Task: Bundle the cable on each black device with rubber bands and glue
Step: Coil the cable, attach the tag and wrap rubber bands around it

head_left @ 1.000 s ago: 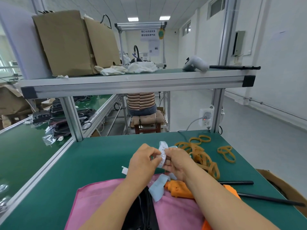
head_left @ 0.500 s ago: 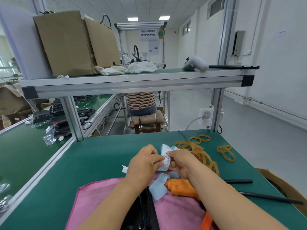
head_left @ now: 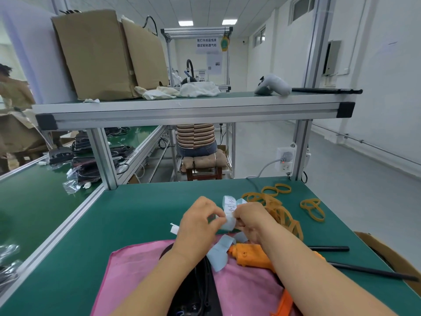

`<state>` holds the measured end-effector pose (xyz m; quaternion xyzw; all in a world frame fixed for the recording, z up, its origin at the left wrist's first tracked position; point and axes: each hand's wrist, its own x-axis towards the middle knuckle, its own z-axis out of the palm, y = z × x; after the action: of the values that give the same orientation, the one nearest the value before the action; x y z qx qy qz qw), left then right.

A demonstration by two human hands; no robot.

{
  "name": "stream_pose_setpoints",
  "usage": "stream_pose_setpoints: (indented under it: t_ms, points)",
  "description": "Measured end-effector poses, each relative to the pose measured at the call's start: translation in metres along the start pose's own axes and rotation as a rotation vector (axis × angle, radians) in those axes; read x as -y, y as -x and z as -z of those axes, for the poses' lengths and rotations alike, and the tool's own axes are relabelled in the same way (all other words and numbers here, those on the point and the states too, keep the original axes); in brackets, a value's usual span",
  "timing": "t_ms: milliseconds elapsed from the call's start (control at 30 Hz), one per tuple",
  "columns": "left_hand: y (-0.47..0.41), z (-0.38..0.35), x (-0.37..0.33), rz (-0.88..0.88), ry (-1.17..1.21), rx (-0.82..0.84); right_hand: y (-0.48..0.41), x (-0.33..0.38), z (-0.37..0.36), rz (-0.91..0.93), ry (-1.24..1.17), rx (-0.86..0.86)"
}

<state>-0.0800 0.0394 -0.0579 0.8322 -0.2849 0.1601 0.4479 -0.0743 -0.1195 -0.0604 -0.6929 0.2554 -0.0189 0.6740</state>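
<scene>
While my left hand [head_left: 198,221] and right hand [head_left: 250,221] each pinch the label strip [head_left: 229,203] in curled fingertips, I'd peel slowly from one corner; the black device [head_left: 196,293] lies on the pink cloth [head_left: 136,281] under my forearms.

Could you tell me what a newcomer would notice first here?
The left hand and right hand pinch a white label strip over the middle of the green bench. A heap of tan rubber bands lies just right of them; nearer, an orange glue gun and a black device rest on a pink cloth.
</scene>
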Motion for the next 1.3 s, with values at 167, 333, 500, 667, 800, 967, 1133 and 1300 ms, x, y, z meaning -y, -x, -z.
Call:
stream_pose_setpoints:
  t_ms: [167,333,500,667,800,967,1133,1300]
  points:
    - [0.014,0.043,0.009,0.485,0.429,-0.039,0.001,-0.01,0.003,0.21,0.472,-0.125]
    - [0.047,0.076,0.017,0.715,0.5,0.068,0.021,-0.016,-0.017,0.583,0.594,-0.177]
    - [0.063,0.082,0.012,0.706,0.348,0.133,0.048,-0.022,-0.045,0.673,0.756,0.22]
    - [0.067,0.08,0.013,0.71,0.217,0.146,0.053,-0.04,-0.053,0.616,0.837,0.317]
    - [0.066,0.074,0.016,0.7,0.149,0.165,0.054,-0.043,-0.052,0.591,0.808,0.302]
    - [0.064,0.067,0.017,0.666,0.002,0.183,0.054,-0.041,-0.05,0.582,0.827,0.292]
    - [0.062,0.062,0.02,0.625,-0.112,0.193,0.056,-0.041,-0.048,0.556,0.825,0.291]
    - [0.06,0.06,0.018,0.572,-0.327,0.238,0.06,-0.041,-0.05,0.521,0.775,0.281]
